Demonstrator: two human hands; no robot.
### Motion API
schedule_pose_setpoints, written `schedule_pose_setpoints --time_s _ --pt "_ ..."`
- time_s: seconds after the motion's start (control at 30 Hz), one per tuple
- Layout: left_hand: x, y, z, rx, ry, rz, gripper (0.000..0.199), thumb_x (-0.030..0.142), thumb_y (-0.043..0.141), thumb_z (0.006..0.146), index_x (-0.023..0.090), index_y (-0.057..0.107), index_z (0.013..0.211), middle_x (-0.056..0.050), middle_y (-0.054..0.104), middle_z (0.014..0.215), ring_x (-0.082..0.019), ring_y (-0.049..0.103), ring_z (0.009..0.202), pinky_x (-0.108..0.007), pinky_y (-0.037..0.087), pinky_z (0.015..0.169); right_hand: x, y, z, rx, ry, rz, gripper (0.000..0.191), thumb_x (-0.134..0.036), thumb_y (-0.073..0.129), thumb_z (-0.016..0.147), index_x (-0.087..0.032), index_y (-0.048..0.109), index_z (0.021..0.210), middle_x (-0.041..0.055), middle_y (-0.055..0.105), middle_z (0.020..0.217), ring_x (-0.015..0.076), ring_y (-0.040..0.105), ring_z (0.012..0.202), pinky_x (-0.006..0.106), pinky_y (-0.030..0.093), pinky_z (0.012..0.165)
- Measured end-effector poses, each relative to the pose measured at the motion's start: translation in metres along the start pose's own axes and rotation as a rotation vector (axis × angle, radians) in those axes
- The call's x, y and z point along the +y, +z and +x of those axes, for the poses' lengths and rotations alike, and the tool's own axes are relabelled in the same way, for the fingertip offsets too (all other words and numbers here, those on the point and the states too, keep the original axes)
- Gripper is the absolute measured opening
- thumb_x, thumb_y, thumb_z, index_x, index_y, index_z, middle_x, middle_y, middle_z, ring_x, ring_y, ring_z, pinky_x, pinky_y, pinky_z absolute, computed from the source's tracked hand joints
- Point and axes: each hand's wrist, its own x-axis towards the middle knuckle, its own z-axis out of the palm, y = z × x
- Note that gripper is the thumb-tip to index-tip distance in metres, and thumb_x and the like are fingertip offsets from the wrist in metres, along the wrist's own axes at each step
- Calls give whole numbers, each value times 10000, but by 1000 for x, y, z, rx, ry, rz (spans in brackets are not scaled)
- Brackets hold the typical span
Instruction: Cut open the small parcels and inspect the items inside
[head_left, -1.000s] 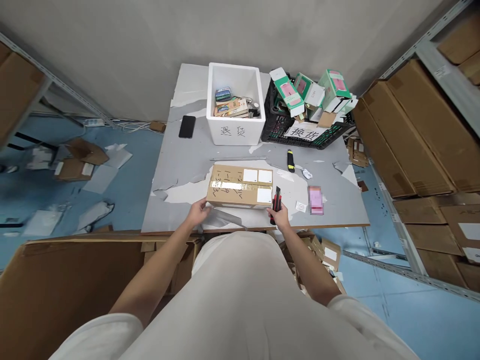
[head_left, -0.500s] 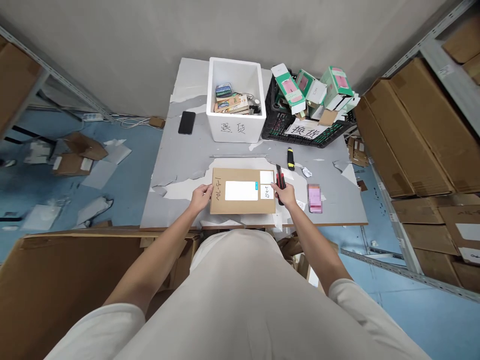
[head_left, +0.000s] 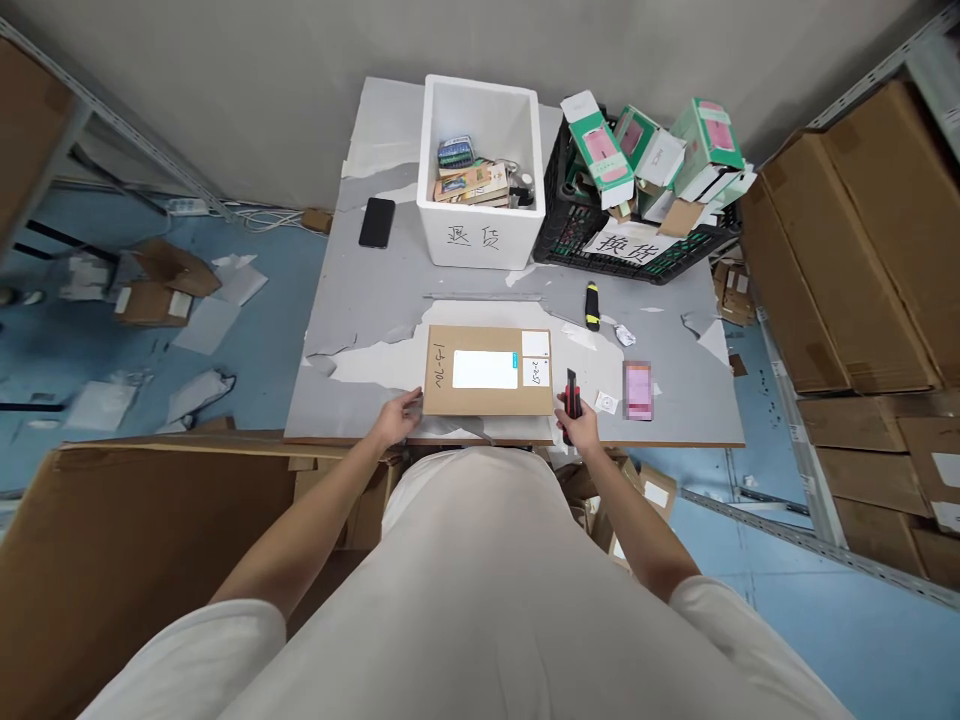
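Observation:
A flat cardboard box [head_left: 442, 395] with white labels and handwriting lies on the worktable near its front edge. My left hand [head_left: 397, 418] is just off the box's lower left corner, fingers stretched out and slightly parted, holding nothing. On the other side, my right hand [head_left: 581, 428] grips a red and black utility knife [head_left: 573, 395], which points away from me, a little apart from the box's right edge. Whether its blade is out cannot be made out.
A white foam bin [head_left: 480, 235] with small goods and a black crate [head_left: 577, 250] of green boxes stand at the back. On the table [head_left: 337, 300] lie a black phone [head_left: 376, 222], a yellow-black cutter [head_left: 592, 306] and a pink item [head_left: 638, 390]. A large open carton [head_left: 165, 520] stands lower left.
Both hands have come off the box's sides and moved down toward me. The utility knife stays in my right hand, now farther from the box. The box lies about where it was.

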Motion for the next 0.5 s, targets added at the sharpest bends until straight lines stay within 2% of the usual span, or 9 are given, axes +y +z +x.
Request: schedule_pose_setpoints --time_s 0.13,0.27,0.37,0.5 --pt "-8 12 -10 -88 46 -7 686 443 797 543 149 645 1143 -116 665 1178 -328 552 1189 -494 458 992 15 13 -18 -52 67 25 537 -413 768 541 -177 574 983 -82 504 564 93 444 436 239 366 418" --pt "-2 19 -8 -145 64 -6 656 540 796 531 150 681 1045 -113 700 1093 -333 591 1125 -517 440 1012 10 27 -18 -41 53 57 485 -439 773 513 -196 536 859 -83 496 547 100 440 442 253 374 432" --pt "9 18 -10 -151 89 -27 692 585 778 540 143 668 1060 -123 694 1100 -332 596 1119 -515 440 1016 2 25 -16 -36 40 38 477 -483 787 495 -199 512 763 -65 512 533 109 459 452 254 377 437" --pt "36 12 -13 -81 155 -20 679 613 676 668 144 609 1154 -153 613 1243 -308 565 1172 -454 495 958 -25 15 -11 11 -46 -19 459 -537 770 554 -178 543 728 -41 521 507 108 471 458 242 380 443"
